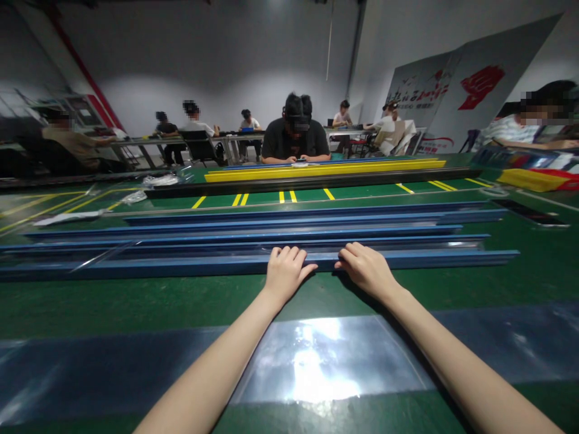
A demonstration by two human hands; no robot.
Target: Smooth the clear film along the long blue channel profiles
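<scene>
A long blue channel strip [217, 265] lies crosswise on the green table, nearest to me among several like it. My left hand [286, 268] is closed over its front wall, fingers over the top edge and thumb along the front face. A short way to the right, my right hand [364, 265] grips the same strip with curled fingers and the thumb in front. Between the two hands a short stretch of the strip shows. Clear film [111, 254] lies over the strips at the left. Under my forearms a flat, shiny clear plastic sheet [316, 361] spans the table.
Behind the blue strips lie a black strip [353, 179] and a yellow strip [325, 170]. A phone [529, 213] rests at the right, near yellow and red trays [529, 179]. Crumpled plastic [160, 180] lies far left. A co-worker [296, 135] sits opposite; others sit farther back.
</scene>
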